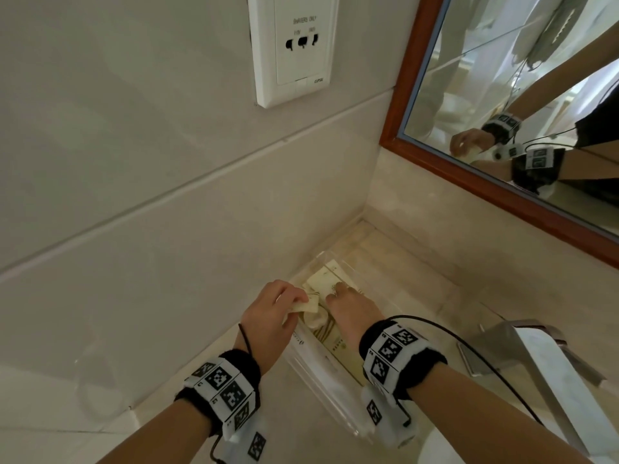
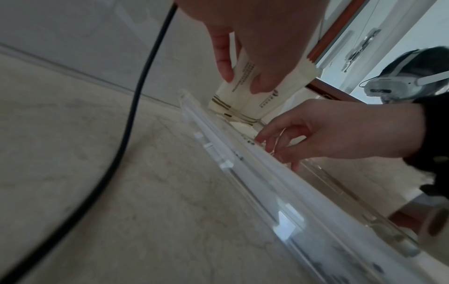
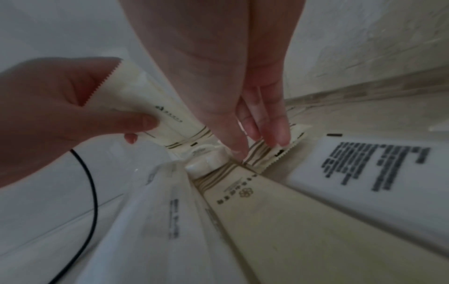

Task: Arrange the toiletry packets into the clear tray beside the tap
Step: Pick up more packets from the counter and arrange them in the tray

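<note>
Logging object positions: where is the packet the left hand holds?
In the head view, the cream packet is pinched in the left hand, over the clear tray's left edge, beside the right hand.

We see our left hand (image 2: 262, 38) at the top of the wrist view, fingers and thumb pinching a cream toiletry packet (image 2: 245, 92) that stands upright over the far end of the clear tray (image 2: 262, 173). Our right hand (image 2: 340, 132) reaches in from the tray's right side, fingertips curled down and touching inside its rim. A black cable (image 2: 136, 107) hangs left of the tray over the marble counter (image 2: 97, 173).
</note>
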Motion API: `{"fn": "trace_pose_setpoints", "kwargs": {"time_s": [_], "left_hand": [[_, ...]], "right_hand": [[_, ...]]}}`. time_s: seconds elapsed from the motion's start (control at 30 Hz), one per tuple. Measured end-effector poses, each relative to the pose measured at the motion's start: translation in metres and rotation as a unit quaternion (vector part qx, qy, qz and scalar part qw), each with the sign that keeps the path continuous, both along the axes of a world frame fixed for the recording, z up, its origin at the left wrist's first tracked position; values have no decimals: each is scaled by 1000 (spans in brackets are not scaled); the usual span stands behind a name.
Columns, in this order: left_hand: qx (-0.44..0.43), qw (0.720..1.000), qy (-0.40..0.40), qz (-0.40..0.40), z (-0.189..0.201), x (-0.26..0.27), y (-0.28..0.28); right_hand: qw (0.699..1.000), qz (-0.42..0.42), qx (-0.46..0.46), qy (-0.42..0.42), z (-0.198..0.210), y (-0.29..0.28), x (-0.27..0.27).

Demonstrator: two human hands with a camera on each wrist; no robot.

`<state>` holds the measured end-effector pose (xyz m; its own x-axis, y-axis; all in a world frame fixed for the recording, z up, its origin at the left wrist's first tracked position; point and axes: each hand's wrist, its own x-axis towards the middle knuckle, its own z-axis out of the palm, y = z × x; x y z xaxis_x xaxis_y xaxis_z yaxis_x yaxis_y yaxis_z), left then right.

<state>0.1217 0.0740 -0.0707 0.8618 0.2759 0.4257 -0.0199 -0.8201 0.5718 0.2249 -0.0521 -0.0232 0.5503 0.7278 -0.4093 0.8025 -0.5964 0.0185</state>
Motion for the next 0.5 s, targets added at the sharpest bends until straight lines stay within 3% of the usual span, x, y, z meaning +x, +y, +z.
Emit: {"fn": "trace_pose_setpoints", "kwargs": {"time_s": [0.3, 0.5], "left_hand": [[12, 1000, 6, 4, 9, 4, -2], [38, 999, 16, -16, 17, 15, -5]], "right_hand": [[998, 3, -38, 45, -2, 1, 4], [997, -25, 28, 72, -2, -18, 4]]}}
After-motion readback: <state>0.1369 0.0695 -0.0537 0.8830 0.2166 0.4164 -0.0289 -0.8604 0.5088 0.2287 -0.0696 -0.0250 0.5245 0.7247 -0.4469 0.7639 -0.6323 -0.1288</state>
